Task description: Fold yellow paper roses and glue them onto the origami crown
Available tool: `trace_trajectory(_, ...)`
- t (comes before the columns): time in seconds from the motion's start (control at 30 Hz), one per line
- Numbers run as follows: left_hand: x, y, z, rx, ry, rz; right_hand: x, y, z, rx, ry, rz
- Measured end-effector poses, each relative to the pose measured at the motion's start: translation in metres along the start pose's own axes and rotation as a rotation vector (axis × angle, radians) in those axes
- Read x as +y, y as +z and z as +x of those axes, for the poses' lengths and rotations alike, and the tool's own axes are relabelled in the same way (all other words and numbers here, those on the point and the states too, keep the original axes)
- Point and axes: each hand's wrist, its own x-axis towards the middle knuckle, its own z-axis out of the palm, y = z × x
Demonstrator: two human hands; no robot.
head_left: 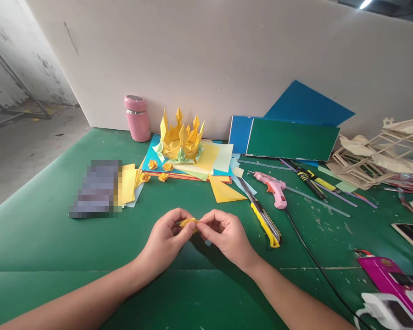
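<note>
A small folded piece of yellow paper (189,222) is held in the air between my two hands, low over the green table. My left hand (170,233) pinches it between thumb and fingers. The thumb and fingertips of my right hand (225,233) close on its right end. Most of the piece is hidden behind the fingers. Beyond the hands stands a yellow folded-paper crown (181,142) with pale green leaves around its base. Several small yellow paper roses (163,177) lie in front of it. A folded yellow sheet (223,190) rests just beyond my right hand.
To the right lie a yellow utility knife (264,224), a pink glue gun (273,187) with its cord, pliers (311,183) and a wooden stick model (375,156). A pink flask (137,119) stands at the back; a magenta power strip (382,275) sits front right. A blurred dark object (98,188) lies left.
</note>
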Motion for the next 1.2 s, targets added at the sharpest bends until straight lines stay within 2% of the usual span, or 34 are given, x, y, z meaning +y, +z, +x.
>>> trace_trajectory(0.17,-0.0036,-0.0006,0.0007,-0.044,-0.052,-0.014,0.0005,0.0004,0.0007,0.008,-0.049,-0.062)
trace_trajectory(0.3,-0.0052,-0.0017,0.0025,-0.033,-0.067,0.016,0.0038,0.0003,0.0026,-0.017,-0.062,-0.081)
trace_trajectory(0.57,-0.0066,-0.0004,0.0001,-0.093,-0.047,0.088,0.0023,0.0,0.0009,0.054,-0.306,-0.189)
trace_trajectory(0.8,-0.0062,0.0002,-0.0009,-0.121,-0.052,0.098,0.0031,-0.0014,0.0019,0.038,-0.254,-0.194)
trace_trajectory(1.03,-0.0016,-0.0025,0.0011,-0.055,-0.094,0.012,0.0047,-0.0001,0.0008,0.072,-0.308,-0.186)
trace_trajectory(1.2,0.002,-0.0046,0.0025,-0.069,-0.143,-0.026,0.0058,0.0,0.0011,0.107,-0.477,-0.285)
